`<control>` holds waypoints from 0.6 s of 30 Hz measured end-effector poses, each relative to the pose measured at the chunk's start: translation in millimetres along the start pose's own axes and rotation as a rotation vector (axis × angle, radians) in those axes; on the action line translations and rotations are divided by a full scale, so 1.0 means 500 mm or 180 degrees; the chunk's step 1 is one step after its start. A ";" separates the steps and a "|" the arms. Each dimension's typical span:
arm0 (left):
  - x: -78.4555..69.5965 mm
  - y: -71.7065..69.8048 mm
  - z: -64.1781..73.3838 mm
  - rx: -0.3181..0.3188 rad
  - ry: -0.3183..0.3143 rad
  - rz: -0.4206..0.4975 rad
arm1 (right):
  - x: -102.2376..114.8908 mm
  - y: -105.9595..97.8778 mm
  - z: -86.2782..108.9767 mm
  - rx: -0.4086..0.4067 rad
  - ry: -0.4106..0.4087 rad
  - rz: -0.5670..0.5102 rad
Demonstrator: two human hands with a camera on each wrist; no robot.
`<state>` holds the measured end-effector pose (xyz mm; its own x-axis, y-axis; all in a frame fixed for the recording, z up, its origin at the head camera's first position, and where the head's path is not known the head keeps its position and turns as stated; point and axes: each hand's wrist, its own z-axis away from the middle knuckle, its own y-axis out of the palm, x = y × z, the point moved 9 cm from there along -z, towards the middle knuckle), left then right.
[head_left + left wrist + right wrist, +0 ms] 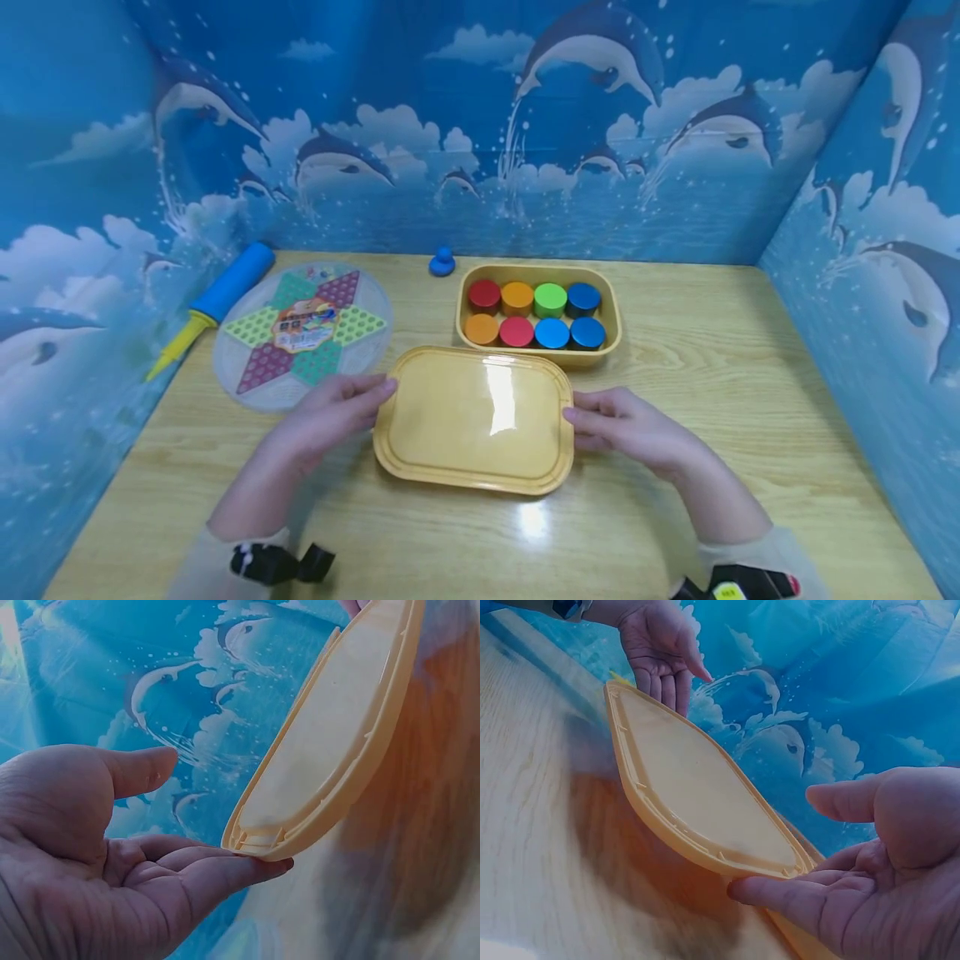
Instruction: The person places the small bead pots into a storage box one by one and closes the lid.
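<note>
A yellow plastic lid (pixel 472 425) is held up off the table between both hands. My left hand (pixel 341 417) is at its left end and my right hand (pixel 630 429) at its right end. In the left wrist view, straight fingers (pixel 202 881) touch the lid's rim, while the thumb stands apart from it. The right wrist view shows the same: extended fingers (pixel 795 896) at the rim, thumb away. The lid's ribbed underside shows in both wrist views. Just behind it sits a yellow box (pixel 613 321) with several coloured round caps in two rows.
A round Chinese checkers board (pixel 300 333) lies left of the lid, with a blue and yellow pump (pixel 225 292) beside it. A small blue duck-shaped toy (pixel 442 262) stands near the table's back edge. Dolphin-printed curtains (pixel 480 150) border the back and sides.
</note>
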<state>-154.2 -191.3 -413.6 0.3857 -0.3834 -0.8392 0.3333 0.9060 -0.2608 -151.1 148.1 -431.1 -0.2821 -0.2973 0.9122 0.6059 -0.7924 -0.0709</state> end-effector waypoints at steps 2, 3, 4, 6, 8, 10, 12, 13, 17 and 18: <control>-0.009 -0.003 0.002 -0.0027 -0.0009 -0.0053 | 0.013 -0.004 0.007 -0.0018 -0.0038 0.0078; -0.014 -0.004 0.003 -0.0037 -0.0009 -0.0066 | 0.019 -0.006 0.010 -0.0019 -0.0056 0.0108; -0.019 -0.005 0.005 -0.0031 0.0013 -0.0068 | 0.025 -0.008 0.013 -0.0015 -0.0069 0.0129; -0.029 -0.006 0.007 -0.0044 0.0014 -0.0085 | 0.037 -0.012 0.018 -0.0007 -0.0103 0.0156; -0.039 -0.007 0.008 -0.0045 0.0019 -0.0086 | 0.049 -0.015 0.022 0.0021 -0.0146 0.0131; -0.050 -0.007 0.007 -0.0035 0.0040 -0.0084 | 0.060 -0.021 0.025 0.0032 -0.0173 0.0113; -0.062 -0.007 0.004 -0.0015 0.0075 -0.0093 | 0.070 -0.029 0.028 0.0024 -0.0177 0.0103; -0.069 -0.006 0.002 -0.0007 0.0100 -0.0100 | 0.074 -0.033 0.028 0.0014 -0.0172 0.0099; -0.097 -0.003 -0.009 0.0041 0.0246 -0.0110 | 0.092 -0.053 0.029 -0.0065 -0.0105 0.0134; -0.105 -0.002 -0.011 0.0054 0.0293 -0.0105 | 0.098 -0.058 0.029 -0.0082 -0.0096 0.0146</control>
<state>-179.6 -171.1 -372.2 0.2939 -0.3943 -0.8707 0.3593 0.8897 -0.2816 -171.9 164.4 -378.7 -0.2316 -0.3176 0.9195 0.5981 -0.7920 -0.1229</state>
